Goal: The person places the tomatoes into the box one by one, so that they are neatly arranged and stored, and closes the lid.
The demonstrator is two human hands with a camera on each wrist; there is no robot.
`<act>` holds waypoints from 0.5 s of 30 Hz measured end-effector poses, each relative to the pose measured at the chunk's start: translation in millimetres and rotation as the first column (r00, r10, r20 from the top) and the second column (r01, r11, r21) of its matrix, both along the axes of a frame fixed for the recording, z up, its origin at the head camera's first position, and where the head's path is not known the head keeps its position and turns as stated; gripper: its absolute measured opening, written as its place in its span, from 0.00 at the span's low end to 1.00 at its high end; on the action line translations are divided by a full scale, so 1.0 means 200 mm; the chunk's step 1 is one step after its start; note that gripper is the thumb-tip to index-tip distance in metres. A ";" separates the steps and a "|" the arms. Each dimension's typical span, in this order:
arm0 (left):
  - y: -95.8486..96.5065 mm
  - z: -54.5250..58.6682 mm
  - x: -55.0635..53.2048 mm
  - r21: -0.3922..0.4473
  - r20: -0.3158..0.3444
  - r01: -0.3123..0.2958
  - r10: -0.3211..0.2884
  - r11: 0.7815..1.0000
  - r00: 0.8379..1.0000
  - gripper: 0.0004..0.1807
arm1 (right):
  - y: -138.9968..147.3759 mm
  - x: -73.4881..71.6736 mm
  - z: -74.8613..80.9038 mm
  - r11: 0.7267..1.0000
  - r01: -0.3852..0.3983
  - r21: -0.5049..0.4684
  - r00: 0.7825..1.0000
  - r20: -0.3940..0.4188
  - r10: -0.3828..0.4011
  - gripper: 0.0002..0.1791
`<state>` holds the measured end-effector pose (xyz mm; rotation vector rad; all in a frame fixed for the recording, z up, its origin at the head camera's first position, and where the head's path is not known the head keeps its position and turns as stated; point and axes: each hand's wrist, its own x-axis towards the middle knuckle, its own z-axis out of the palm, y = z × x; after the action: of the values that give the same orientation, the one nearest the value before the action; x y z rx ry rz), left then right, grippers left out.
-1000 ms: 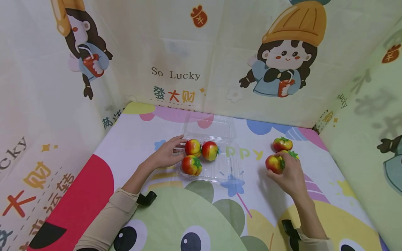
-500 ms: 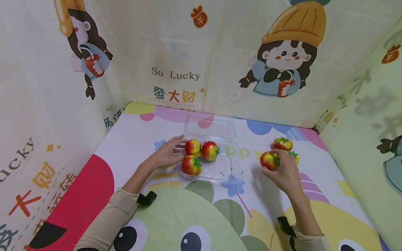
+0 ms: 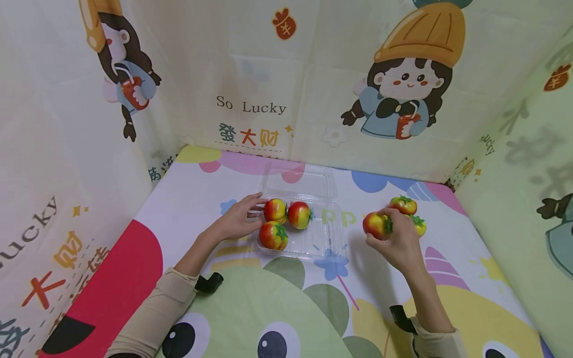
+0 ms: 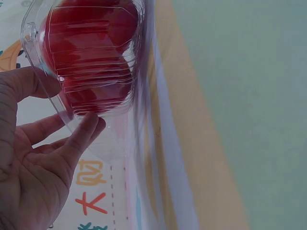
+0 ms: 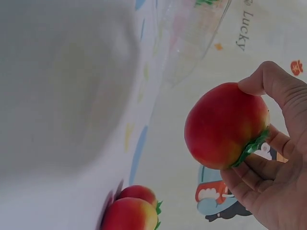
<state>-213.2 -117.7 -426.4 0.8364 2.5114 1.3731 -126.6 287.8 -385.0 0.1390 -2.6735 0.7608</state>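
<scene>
My right hand (image 3: 400, 241) holds a red-and-yellow tomato (image 3: 375, 225) with a green leafy top, thumb on one side and fingers on the other. In the right wrist view this tomato (image 5: 225, 127) is raised off the cloth. At the left end of an open clear plastic box (image 3: 320, 238), my left hand (image 3: 241, 217) rests with fairly straight fingers against rim and wall. Inside the box's left half lie three tomatoes (image 3: 299, 215). The left wrist view shows thumb and fingertips at the clear rim (image 4: 31, 52), red tomatoes (image 4: 96, 28) behind the plastic.
Two more tomatoes (image 3: 403, 204) sit at the right, just beyond my right hand. The box's clear lid (image 3: 297, 181) lies folded back behind it. A cartoon-printed cloth (image 3: 291, 288) covers the table, with printed fabric walls (image 3: 309, 89) at the back and sides.
My right hand has moved left with its tomato, away from the two others at the right and toward the box. The left hand and the box have stayed in place.
</scene>
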 end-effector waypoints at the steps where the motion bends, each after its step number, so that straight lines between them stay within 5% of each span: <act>1: 0.00 0.00 0.00 -0.002 0.001 -0.001 0.001 1.000 1.000 0.32 | -0.01 0.00 0.00 1.000 -0.002 -0.001 1.000 -0.001 0.002 0.34; 15: 0.01 0.01 0.00 -0.020 0.011 -0.014 0.014 1.000 1.000 0.32 | -0.10 0.00 0.03 0.999 -0.034 -0.036 0.999 0.022 0.035 0.35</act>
<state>-212.2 -116.6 -423.9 0.8064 2.5226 1.3511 -127.3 267.6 -379.9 0.1685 -2.6836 0.8245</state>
